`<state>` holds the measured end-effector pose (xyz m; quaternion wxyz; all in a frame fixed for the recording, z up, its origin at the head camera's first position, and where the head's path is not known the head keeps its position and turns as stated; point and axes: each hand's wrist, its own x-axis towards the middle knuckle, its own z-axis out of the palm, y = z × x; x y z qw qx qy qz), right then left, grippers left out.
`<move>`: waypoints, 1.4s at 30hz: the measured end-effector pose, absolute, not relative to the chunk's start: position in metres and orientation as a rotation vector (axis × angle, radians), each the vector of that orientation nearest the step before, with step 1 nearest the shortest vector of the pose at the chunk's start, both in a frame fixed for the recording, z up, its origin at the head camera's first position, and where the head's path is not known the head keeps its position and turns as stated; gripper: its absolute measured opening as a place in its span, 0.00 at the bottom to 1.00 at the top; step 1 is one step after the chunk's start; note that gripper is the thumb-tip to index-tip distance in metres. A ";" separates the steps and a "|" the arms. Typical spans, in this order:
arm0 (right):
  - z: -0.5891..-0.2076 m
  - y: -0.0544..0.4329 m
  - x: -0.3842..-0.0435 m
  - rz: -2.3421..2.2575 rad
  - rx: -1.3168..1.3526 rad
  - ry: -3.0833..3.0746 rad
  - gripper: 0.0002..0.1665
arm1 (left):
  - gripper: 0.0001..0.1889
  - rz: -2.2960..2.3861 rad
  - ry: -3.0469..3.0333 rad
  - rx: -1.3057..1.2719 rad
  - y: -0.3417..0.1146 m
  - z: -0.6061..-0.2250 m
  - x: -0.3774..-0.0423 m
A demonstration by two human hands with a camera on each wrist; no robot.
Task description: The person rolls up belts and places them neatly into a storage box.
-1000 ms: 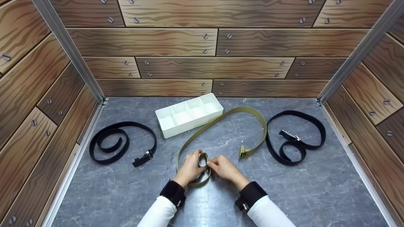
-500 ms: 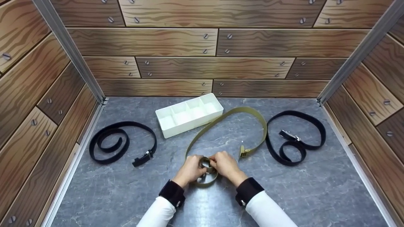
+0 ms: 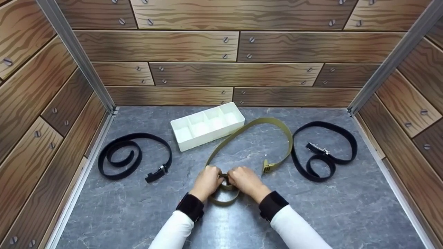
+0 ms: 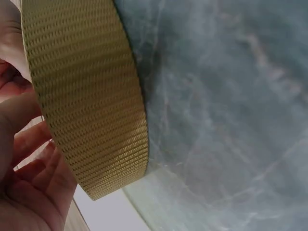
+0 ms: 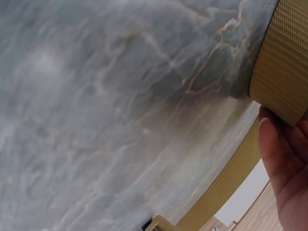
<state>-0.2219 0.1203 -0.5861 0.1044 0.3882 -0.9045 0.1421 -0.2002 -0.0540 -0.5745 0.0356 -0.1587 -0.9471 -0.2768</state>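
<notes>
Our left hand (image 3: 206,180) and right hand (image 3: 246,180) pinched the belt (image 3: 271,120) where it coiled; we judged it light, pliable, best held there.

Between the left hand (image 3: 206,181) and the right hand (image 3: 246,182): space taken up by coiled turns of the olive strap (image 3: 266,120). Far side: approach crossed by the strap's wide loop, backed by the white tray (image 3: 207,137). Left: passage afforded before the left black belt (image 3: 138,135). Right: way interrupted by the strap's buckle (image 3: 266,167), farther out by the right black belt (image 3: 353,143). Near side: room left between the forearms.
</notes>
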 end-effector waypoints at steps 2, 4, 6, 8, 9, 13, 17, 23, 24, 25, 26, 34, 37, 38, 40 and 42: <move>-0.588 0.120 -0.222 0.446 1.194 -2.643 0.11 | 0.05 -0.768 -2.917 -0.518 -0.053 -0.576 -0.203; -0.588 0.118 -0.222 0.472 1.234 -2.635 0.10 | 0.07 -0.680 -2.897 -0.549 -0.053 -0.579 -0.205; -0.587 0.116 -0.221 0.510 1.236 -2.672 0.09 | 0.09 -0.605 -2.868 -0.570 -0.053 -0.583 -0.206; -0.583 0.114 -0.219 0.570 1.186 -2.743 0.07 | 0.10 -0.558 -2.828 -0.580 -0.054 -0.586 -0.205; -0.581 0.114 -0.218 0.605 1.132 -2.795 0.06 | 0.10 -0.545 -2.815 -0.585 -0.054 -0.587 -0.205; -0.573 0.117 -0.214 0.795 0.834 -2.993 0.06 | 0.10 -0.559 -2.814 -0.591 -0.055 -0.586 -0.203; -0.570 0.118 -0.212 0.906 0.647 -3.085 0.08 | 0.10 -0.613 -2.834 -0.587 -0.056 -0.585 -0.202; -0.572 0.117 -0.211 0.944 0.621 -3.082 0.05 | 0.13 -0.694 -2.855 -0.619 -0.056 -0.586 -0.200; -0.572 0.117 -0.211 0.942 0.620 -3.079 0.05 | 0.13 -0.696 -2.853 -0.627 -0.057 -0.587 -0.200; -0.572 0.117 -0.210 0.957 0.610 -3.087 0.05 | 0.13 -0.693 -2.854 -0.631 -0.057 -0.587 -0.200; -0.572 0.116 -0.211 0.963 0.607 -3.091 0.05 | 0.13 -0.687 -2.855 -0.633 -0.057 -0.587 -0.200; -0.570 0.114 -0.213 0.899 0.665 -3.108 0.04 | 0.13 -0.704 -2.884 -0.622 -0.057 -0.584 -0.198; -0.570 0.115 -0.213 0.897 0.707 -3.088 0.04 | 0.13 -0.675 -2.867 -0.625 -0.055 -0.585 -0.197; -0.571 0.115 -0.213 0.904 0.716 -3.083 0.04 | 0.12 -0.655 -2.857 -0.626 -0.054 -0.585 -0.196; -0.571 0.116 -0.213 0.913 0.720 -3.082 0.06 | 0.11 -0.622 -2.840 -0.619 -0.053 -0.586 -0.195; -0.572 0.118 -0.211 0.911 0.700 -3.092 0.11 | 0.10 -0.607 -2.833 -0.595 -0.051 -0.588 -0.194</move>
